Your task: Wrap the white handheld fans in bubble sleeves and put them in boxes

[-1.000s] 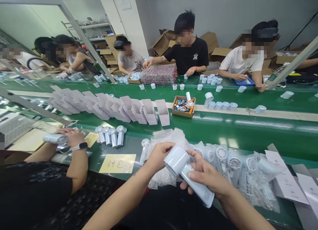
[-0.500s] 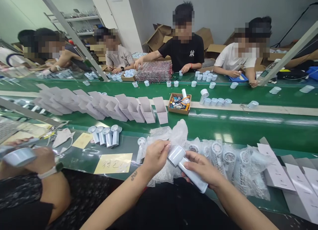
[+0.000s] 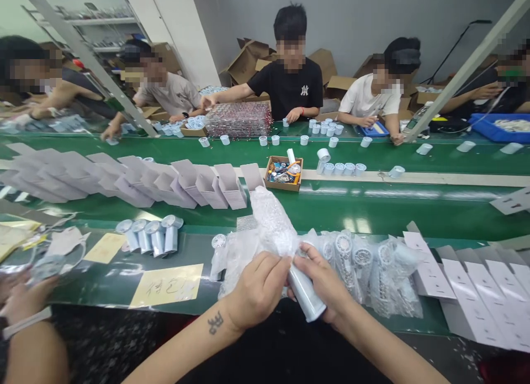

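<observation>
A pale blue handheld fan (image 3: 305, 295) slants in front of me, its handle toward my body. Its head sits inside a clear bubble-wrap bag (image 3: 273, 218) that points away from me. My right hand (image 3: 321, 276) is wrapped round the handle just below the head. My left hand (image 3: 263, 284) is closed on the bag's edge beside the fan's neck, its fingertips partly hidden. More bubble wrap (image 3: 240, 262) lies under and left of my hands. Several wrapped fans (image 3: 362, 257) lie just to the right.
Several bare fans (image 3: 157, 237) and a yellow paper sign (image 3: 168, 287) lie to the left. White boxes (image 3: 467, 295) stand at right; open boxes (image 3: 186, 179) line the green conveyor (image 3: 351, 207). A parts box (image 3: 284, 174) sits ahead. Co-workers sit opposite; another person's hands (image 3: 27, 295) are at left.
The bag now covers the fan's head, which was bare before. My left hand has drawn the bag toward the handle. The view has turned a little to the right.
</observation>
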A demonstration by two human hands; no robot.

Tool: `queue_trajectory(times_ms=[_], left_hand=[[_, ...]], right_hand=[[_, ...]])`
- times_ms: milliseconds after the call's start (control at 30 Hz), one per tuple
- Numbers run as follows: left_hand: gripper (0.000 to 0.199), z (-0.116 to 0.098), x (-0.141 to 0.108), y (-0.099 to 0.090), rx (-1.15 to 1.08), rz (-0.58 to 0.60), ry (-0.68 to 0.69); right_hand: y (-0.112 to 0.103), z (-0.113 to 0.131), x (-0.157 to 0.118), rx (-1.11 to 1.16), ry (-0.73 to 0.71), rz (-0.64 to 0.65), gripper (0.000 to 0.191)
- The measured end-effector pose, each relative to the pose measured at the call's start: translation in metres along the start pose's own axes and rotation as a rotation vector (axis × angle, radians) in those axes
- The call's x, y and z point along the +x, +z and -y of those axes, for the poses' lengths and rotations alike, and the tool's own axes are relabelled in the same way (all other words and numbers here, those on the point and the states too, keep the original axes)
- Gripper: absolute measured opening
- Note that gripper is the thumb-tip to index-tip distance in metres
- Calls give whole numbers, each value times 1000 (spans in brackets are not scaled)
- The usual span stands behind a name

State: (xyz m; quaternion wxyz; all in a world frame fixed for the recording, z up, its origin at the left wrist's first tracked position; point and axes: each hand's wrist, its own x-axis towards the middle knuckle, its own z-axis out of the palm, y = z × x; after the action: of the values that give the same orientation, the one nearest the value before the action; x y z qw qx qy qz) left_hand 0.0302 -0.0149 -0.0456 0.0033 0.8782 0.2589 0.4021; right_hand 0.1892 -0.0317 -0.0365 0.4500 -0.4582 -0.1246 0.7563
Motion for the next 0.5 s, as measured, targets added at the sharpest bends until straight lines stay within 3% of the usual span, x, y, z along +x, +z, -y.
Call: queue_trajectory(times_ms=[100,200,300,400,500], left_hand=[[21,6,10,0,-115,84,-210],[17,13,24,-6,-252,96,-677],[21,15,41,-15,-407,105,-987],[22,15,55,-24,-516,84,-1052],[22,18,61,-31,-603,52,-1110]], right_hand=[[5,7,5,80,189,-135,23],[3,13,0,-207,274,-141,6],[-2,30,-15,-674,76,-64,19],[-1,62,-28,-1099,-255,24,27],[7,86,-31,-1261,-274,183,30]])
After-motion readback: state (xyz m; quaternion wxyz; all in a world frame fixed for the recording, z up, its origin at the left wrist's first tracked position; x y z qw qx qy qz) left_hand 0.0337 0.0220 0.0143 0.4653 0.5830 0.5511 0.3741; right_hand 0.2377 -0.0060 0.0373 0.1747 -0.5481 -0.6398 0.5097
